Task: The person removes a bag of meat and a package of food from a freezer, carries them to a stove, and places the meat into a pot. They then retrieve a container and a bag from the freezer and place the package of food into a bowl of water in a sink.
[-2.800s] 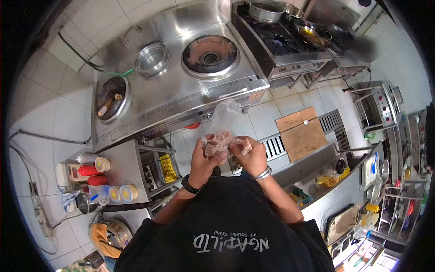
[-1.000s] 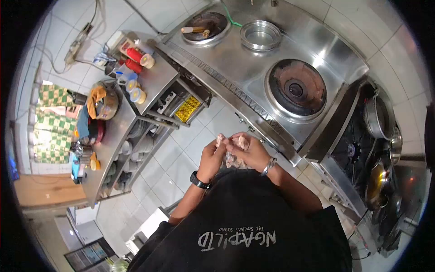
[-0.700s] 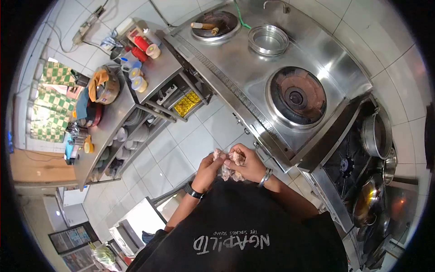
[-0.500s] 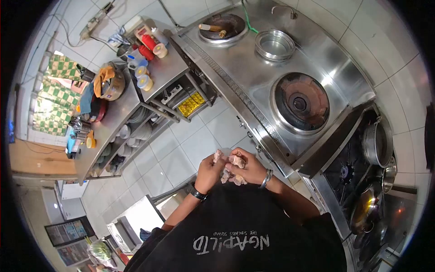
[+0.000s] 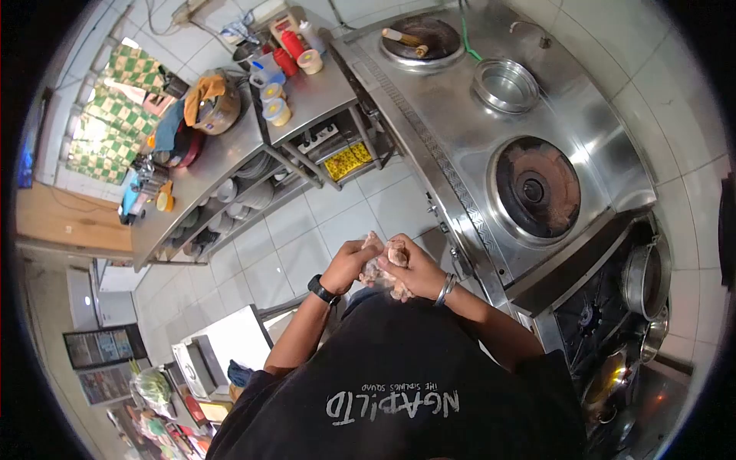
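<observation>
In the head view, the person's left hand [image 5: 349, 264] and right hand [image 5: 416, 270] are close together in front of the black T-shirt with white letters [image 5: 395, 406], and between them are soft pale pink lumps [image 5: 373, 271], which look like raw meat. The left fingers and thumb are pressed together on the left part of the lumps, and the right fingers are curled round the other part, with the thumb over it; some pieces stick out above and below the hands. If a thin plastic film is around the lumps, I cannot tell. The left wrist carries a black wristwatch [image 5: 323, 290], the right one silver-coloured bangles [image 5: 445, 289]. Under the hands one sees the floor of pale grey tiles [image 5: 337, 222]. Beyond, to the upper right, stands a wide stainless-steel cooking range [image 5: 460, 115], bearing a round burner with a dark rim and reddish-brown inside [image 5: 558, 184], and a shallow round metal pan [image 5: 506, 86] near the thin green hose [image 5: 468, 44]. On the steel table [image 5: 326, 98] to the upper left are two red squeeze bottles [image 5: 284, 61] and small round tubs [image 5: 277, 113].
</observation>
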### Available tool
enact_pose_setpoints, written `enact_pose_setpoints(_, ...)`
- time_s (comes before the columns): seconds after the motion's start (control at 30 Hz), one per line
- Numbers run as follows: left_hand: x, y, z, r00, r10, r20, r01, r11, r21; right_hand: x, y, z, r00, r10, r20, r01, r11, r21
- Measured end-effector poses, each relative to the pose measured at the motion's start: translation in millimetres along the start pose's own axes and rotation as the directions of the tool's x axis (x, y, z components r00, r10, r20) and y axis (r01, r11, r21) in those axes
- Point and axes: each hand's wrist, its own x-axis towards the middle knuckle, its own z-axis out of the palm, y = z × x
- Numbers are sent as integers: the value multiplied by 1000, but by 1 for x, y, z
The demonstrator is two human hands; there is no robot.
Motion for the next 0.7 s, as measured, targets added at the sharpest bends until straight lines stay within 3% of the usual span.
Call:
enact_pose_setpoints(0.07,0,-2,-6,1000,13,-2,-13,1000,-18,13,9,0,979,-191,-65,165,944,-286)
enact_pose_setpoints(0.17,-4,-5,-13,1000,13,-21,-13,1000,-7,18,6,2,968,-249,-33,207,867,-454)
enact_pose_setpoints(0.3,-8,-3,-7,988,86,-128,-73,992,100,18,-2,7,977,-211,11,192,865,-463)
enact_pose_setpoints(0.37,-3,-12,-8,961,207,-184,-149,946,287,17,0,10,980,-178,-86,117,873,-473)
enact_pose_setpoints(0.4,1,-16,-8,942,259,-214,-189,936,298,20,8,10,968,-227,-102,152,863,-482)
enact_pose_setpoints(0.63,0,-20,-9,937,237,-258,-129,918,376,22,11,15,966,-194,-170,80,852,-517)
enact_pose_setpoints(0.7,-2,-18,-5,913,293,-283,-162,899,407,20,8,17,962,-207,-180,94,866,-492)
